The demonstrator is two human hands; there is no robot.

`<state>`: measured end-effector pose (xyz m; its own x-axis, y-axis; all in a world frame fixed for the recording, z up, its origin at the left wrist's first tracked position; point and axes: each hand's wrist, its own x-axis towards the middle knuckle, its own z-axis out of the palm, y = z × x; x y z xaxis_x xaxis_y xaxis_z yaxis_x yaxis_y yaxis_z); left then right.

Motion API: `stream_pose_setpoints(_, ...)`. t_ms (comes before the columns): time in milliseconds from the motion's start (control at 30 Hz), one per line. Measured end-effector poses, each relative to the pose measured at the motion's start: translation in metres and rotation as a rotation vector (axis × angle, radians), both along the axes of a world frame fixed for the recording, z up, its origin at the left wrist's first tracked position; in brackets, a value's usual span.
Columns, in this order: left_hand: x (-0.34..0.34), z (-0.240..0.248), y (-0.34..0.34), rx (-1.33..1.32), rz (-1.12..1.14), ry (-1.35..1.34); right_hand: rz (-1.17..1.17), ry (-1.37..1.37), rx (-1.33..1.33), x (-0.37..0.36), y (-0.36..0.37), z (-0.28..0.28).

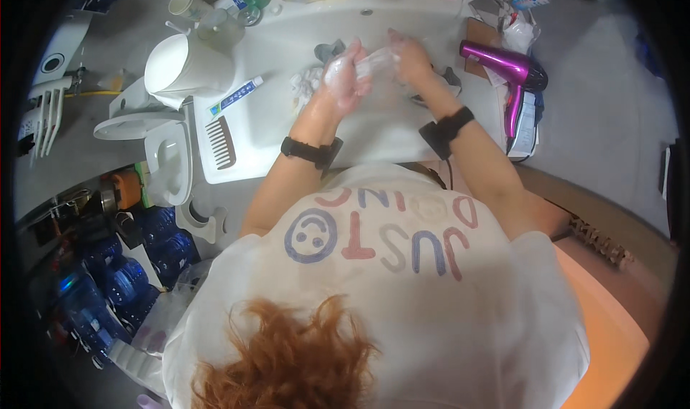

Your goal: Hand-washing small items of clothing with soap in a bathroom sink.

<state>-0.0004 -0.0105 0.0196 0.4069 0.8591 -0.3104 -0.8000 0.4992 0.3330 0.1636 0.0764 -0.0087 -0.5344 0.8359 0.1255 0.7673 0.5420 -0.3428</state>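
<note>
A thin, wet white cloth (pixel 376 64), its kind unclear, stretches between my two hands over the white sink (pixel 266 139). My left hand (pixel 347 78), palm turned up and coated in whitish suds, has its fingers curled round one end. The other end is pinched in the closed fingers of my right hand (pixel 412 61). Just beyond my left hand lies a grey cloth piece (pixel 329 51). A crumpled white cloth (pixel 307 83) rests left of that wrist. Partly behind my right wrist is another grey cloth item (pixel 451 80). Both forearms wear black straps.
On the sink's left ledge are a brown comb (pixel 221 143), a toothpaste tube (pixel 236 96) and a white bucket-like container (pixel 183 67). A purple hair dryer (pixel 512 71) lies at the right edge. The toilet (pixel 169 157) stands at left, above several blue water bottles (pixel 126 283).
</note>
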Motion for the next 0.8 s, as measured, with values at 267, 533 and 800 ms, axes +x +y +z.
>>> stream_pose_setpoints(267,-0.023,0.023,-0.007,0.097,0.313,0.253,-0.417,1.288,-0.977,0.013,-0.02,0.048)
stream_pose_setpoints(533,-0.024,0.023,-0.002,0.057,0.37,0.544,-0.191,1.642,-1.327,0.035,-0.018,0.038)
stream_pose_setpoints(800,-0.016,0.027,-0.007,-0.008,0.403,0.579,-0.338,1.493,-1.162,0.015,-0.042,0.08)
